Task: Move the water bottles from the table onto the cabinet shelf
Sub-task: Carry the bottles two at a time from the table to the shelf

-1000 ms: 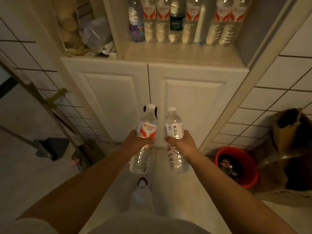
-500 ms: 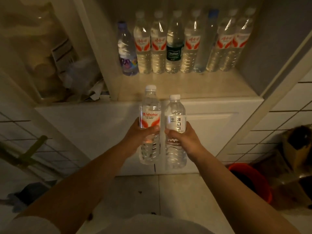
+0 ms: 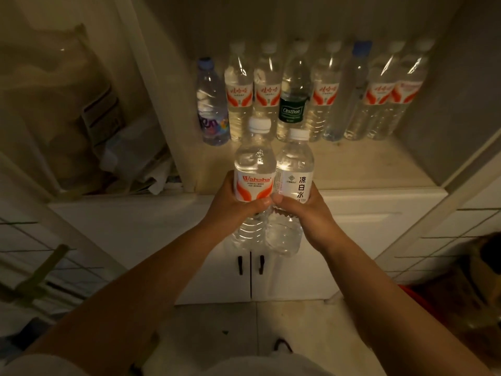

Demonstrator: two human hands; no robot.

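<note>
My left hand [image 3: 235, 206] grips a clear water bottle with a red and white label [image 3: 254, 169]. My right hand [image 3: 303, 213] grips a second clear bottle with a white label [image 3: 295, 169]. Both bottles are upright, side by side and touching, held in front of the cabinet shelf's front edge [image 3: 352, 169]. A row of several water bottles [image 3: 322, 96] stands along the back of that shelf, among them one with a green label [image 3: 292, 104] and one with a purple label [image 3: 212, 109].
Left of the shelf, a compartment holds plastic bags and papers [image 3: 116, 147]. Below are two white cabinet doors with dark handles [image 3: 250, 264]. A red bucket [image 3: 414, 297] and a brown bag [image 3: 482, 267] sit at the lower right. Tiled walls flank the cabinet.
Both hands have raised the two bottles and carried them forward to the shelf's front edge. The view has tilted up, so the shelf row now shows in full.
</note>
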